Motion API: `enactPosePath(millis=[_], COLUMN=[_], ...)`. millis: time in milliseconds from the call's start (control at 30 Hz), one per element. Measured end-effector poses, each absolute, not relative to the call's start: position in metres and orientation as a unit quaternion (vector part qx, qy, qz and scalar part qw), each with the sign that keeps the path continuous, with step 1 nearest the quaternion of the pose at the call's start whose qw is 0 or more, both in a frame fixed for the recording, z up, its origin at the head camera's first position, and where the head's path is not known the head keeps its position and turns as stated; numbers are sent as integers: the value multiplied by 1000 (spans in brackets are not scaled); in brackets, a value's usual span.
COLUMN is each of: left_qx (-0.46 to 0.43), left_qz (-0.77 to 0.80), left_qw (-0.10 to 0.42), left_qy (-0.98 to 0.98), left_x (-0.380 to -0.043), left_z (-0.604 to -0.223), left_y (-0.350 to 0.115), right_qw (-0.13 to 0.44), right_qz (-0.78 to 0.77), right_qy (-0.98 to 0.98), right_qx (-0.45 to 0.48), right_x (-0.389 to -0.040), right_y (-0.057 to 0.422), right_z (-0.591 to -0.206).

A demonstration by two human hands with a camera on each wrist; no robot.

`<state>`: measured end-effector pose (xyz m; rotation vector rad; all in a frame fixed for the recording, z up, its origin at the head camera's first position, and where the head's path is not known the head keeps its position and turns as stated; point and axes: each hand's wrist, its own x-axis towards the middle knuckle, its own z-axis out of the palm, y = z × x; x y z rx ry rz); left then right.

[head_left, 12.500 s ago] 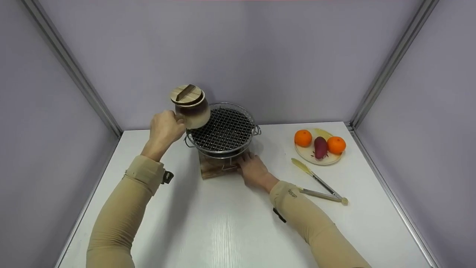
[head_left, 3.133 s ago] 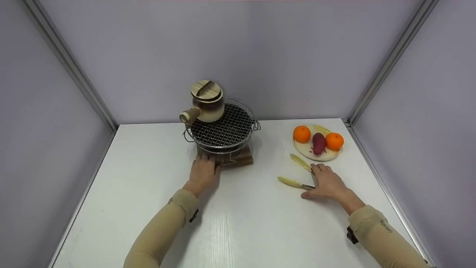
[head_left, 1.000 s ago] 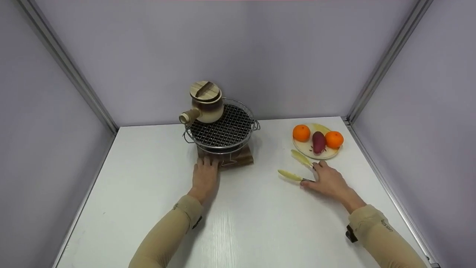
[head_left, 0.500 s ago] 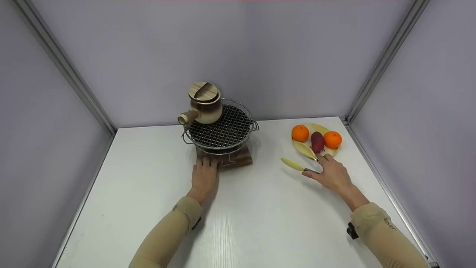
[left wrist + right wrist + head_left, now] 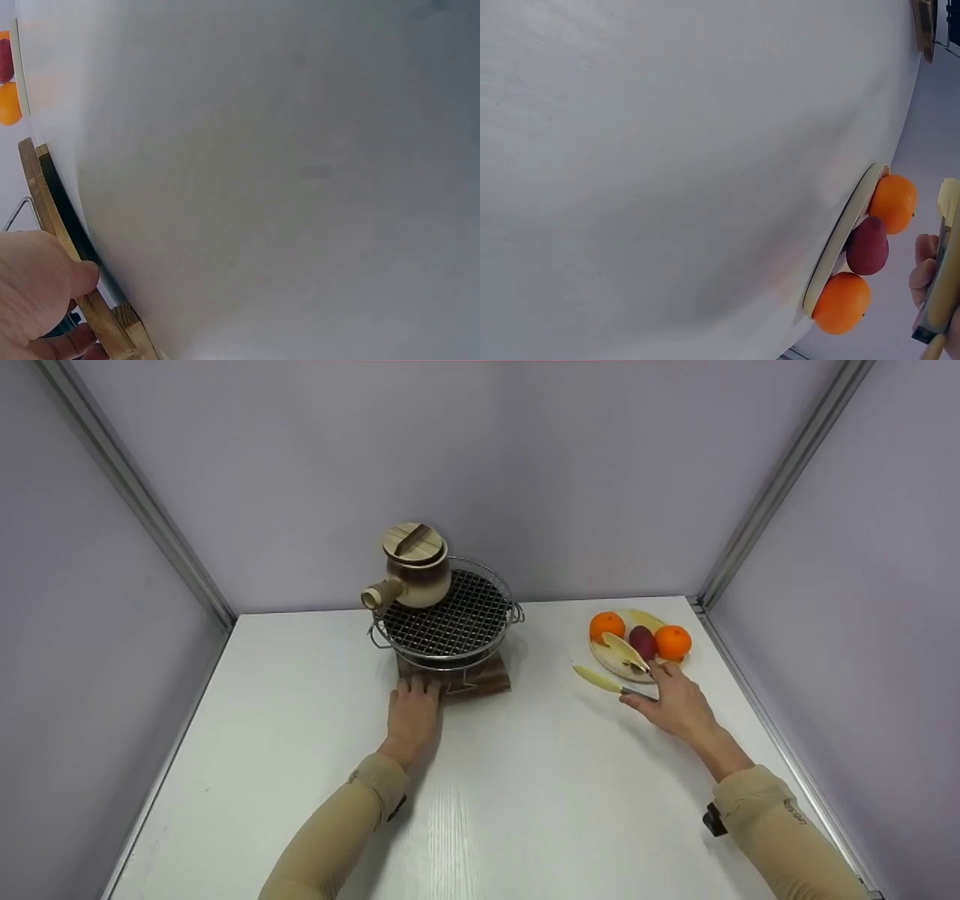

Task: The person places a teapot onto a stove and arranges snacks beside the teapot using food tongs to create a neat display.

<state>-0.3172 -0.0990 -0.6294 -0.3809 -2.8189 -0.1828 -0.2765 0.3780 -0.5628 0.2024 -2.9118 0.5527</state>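
Observation:
My right hand (image 5: 679,703) holds a pair of tongs (image 5: 598,679) with pale yellow tips, spread apart. One tip overlaps the front of the plate (image 5: 627,675) in the head view; the other is nearer me. On the plate are two oranges (image 5: 607,627) (image 5: 673,643) and a dark red sweet potato (image 5: 643,642), partly hidden by the tongs. My left hand (image 5: 412,720) grips the front edge of a wooden base (image 5: 487,679), its thumb against the edge in the left wrist view. On that base stands a round grill (image 5: 457,622) bearing a side-handled, wooden-lidded teapot (image 5: 420,581).
A white table (image 5: 517,802) carries everything. Pale panels (image 5: 585,472) rise behind it and on both sides. The grill has wire loop handles (image 5: 516,613) sticking out at its sides.
Earlier, my left hand held the teapot by its handle; it now sits on the grill. My right hand left the base, took the tongs from the table and moved them toward the plate.

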Motion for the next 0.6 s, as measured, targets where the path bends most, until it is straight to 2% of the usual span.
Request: enactPosePath(millis=[233, 600], left_qx=[-126, -123], left_qz=[-52, -67], left_qw=[153, 151], left_qy=[-979, -979], left_x=[-317, -319], left_z=[-629, -632], left_y=[-99, -98], right_qw=[102, 74], right_qz=[131, 116], right_qy=[-985, -990], right_qx=[44, 18], right_x=[-285, -302], right_y=[378, 377], right_z=[-554, -542])
